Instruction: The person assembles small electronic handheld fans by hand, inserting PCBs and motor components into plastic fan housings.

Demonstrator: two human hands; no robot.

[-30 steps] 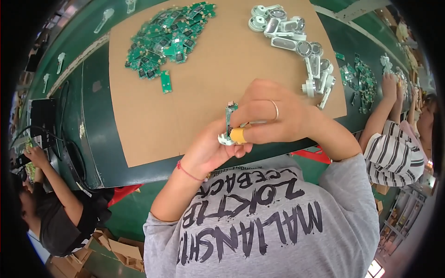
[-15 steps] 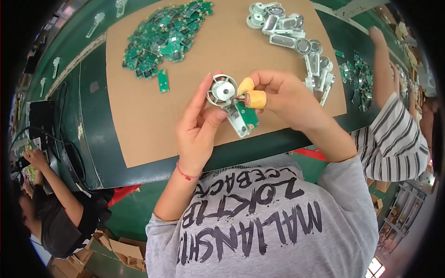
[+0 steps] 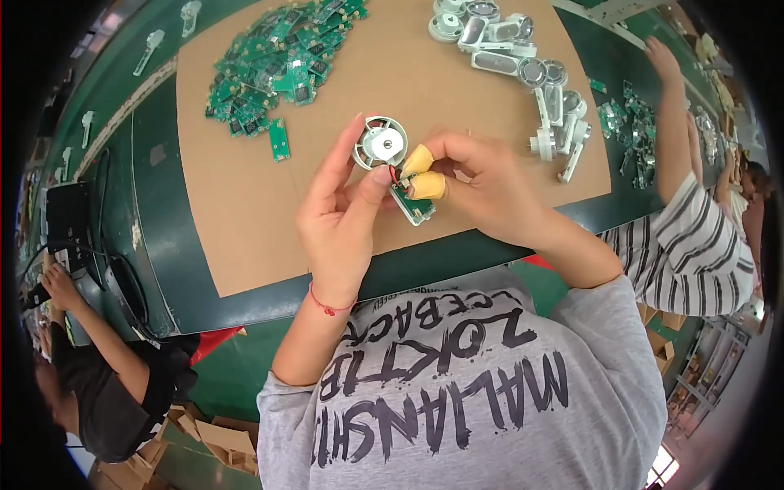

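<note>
My left hand [image 3: 333, 219] is closed around a small white handheld fan [image 3: 380, 145], its round head up with a motor in the middle. The left thumb presses where the head meets the handle. Over the handle lies a green circuit board [image 3: 421, 209], and a red wire [image 3: 393, 173] with a dark one runs beside the thumb. My right hand [image 3: 494, 188], with yellow covers on thumb and forefinger, pinches the upper end of the board by the wires. Those fingertips hide exactly what is gripped there.
A heap of green circuit boards [image 3: 282, 61] covers the far left of the brown cardboard sheet [image 3: 269, 237], with a single board [image 3: 279, 140] nearer me. Several white fan parts [image 3: 496, 63] lie at the far right. Co-workers sit on both sides, one in a striped sleeve [image 3: 694, 216].
The circuit board has turned and come down onto the fan's handle. Both hands have shifted slightly left, and the left thumb has moved up to the wires.
</note>
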